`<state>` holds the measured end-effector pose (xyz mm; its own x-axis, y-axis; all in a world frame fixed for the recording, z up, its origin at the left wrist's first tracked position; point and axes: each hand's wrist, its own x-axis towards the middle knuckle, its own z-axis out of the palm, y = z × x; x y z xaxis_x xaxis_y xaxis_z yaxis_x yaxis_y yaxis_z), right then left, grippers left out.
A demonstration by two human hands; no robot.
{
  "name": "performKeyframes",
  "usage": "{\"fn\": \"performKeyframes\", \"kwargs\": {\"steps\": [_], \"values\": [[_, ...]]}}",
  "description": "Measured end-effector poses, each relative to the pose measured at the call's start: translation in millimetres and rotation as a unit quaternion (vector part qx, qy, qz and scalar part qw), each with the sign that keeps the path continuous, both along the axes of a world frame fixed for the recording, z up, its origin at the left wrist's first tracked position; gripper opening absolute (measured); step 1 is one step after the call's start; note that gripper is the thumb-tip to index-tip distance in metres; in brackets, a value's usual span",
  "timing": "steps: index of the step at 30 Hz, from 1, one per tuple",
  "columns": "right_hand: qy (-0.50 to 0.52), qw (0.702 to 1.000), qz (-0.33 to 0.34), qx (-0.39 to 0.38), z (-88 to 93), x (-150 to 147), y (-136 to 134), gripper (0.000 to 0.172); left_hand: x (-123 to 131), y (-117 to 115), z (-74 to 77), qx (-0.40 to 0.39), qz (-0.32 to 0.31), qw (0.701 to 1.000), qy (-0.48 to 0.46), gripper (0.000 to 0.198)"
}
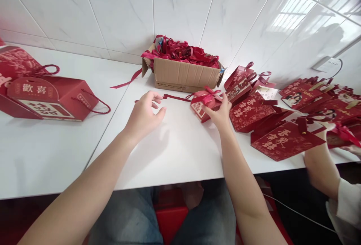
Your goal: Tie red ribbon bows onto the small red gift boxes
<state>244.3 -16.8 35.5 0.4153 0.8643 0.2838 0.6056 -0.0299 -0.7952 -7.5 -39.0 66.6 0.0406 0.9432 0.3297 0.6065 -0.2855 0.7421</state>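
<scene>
My right hand grips a small red gift box by its side, fingers and thumb round it. A bright red ribbon bow sits on top of that box. To the left my left hand hovers over the white table, fingers loosely curled and apart, holding nothing. Just beyond it a dark red ribbon lies on the tabletop, partly hidden behind the fingers. Right of my right hand stands a red gift box with gold characters.
Against the tiled wall is a cardboard box heaped with red ribbons. Larger red boxes with cord handles stand at the left. Many finished-looking red boxes crowd the right, where another person's arm reaches in.
</scene>
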Motion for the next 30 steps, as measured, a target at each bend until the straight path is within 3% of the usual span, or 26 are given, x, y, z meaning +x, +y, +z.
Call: {"fn": "performKeyframes", "kwargs": {"steps": [1, 3, 6, 10, 13, 16, 18, 20, 22, 30], "values": [[-0.02, 0.996, -0.085, -0.014, 1.2, 0.8, 0.6, 0.103, 0.6, -0.2, -0.3, -0.005, -0.004, 1.0, 0.001, 0.026], [-0.057, 0.981, -0.182, -0.044, 5.2, 2.9, -2.4, 0.096, 1.8, -0.6, -0.5, -0.012, -0.009, 1.0, 0.004, 0.026], [-0.107, 0.971, -0.201, -0.072, 11.6, 7.4, -23.2, 0.085, 2.7, -1.7, 0.5, -0.022, -0.015, 1.0, 0.011, 0.026], [-0.151, 0.966, -0.198, -0.065, 6.6, 14.6, -86.7, 0.084, 2.6, -5.6, 4.2, -0.023, -0.022, 0.999, 0.023, 0.025], [-0.155, 0.958, -0.242, 0.01, -11.0, 27.0, -147.0, 0.09, 3.1, -9.1, 7.4, -0.009, -0.034, 0.999, 0.026, 0.025], [-0.19, 0.911, -0.356, 0.087, -30.8, 54.1, -195.1, 0.096, 4.6, -11.1, 9.4, 0.007, -0.038, 0.999, 0.016, 0.022], [-0.208, 0.878, -0.417, 0.111, -40.1, 78.8, -211.6, 0.101, 5.8, -11.4, 9.4, 0.009, -0.037, 0.999, 0.008, 0.021], [-0.199, 0.866, -0.444, 0.119, -45.9, 104.1, -213.5, 0.099, 6.8, -11.1, 8.4, 0.007, -0.039, 0.999, 0.006, 0.02], [-0.202, 0.871, -0.429, 0.13, -49.2, 125.8, -202.8, 0.094, 7.7, -10.6, 6.6, 0.005, -0.045, 0.999, 0.009, 0.02], [-0.135, 0.921, -0.35, 0.103, -51.3, 173.1, -113.3, 0.085, 8.5, -8.4, 2.8, -0.014, -0.053, 0.998, 0.022, 0.02]]}}
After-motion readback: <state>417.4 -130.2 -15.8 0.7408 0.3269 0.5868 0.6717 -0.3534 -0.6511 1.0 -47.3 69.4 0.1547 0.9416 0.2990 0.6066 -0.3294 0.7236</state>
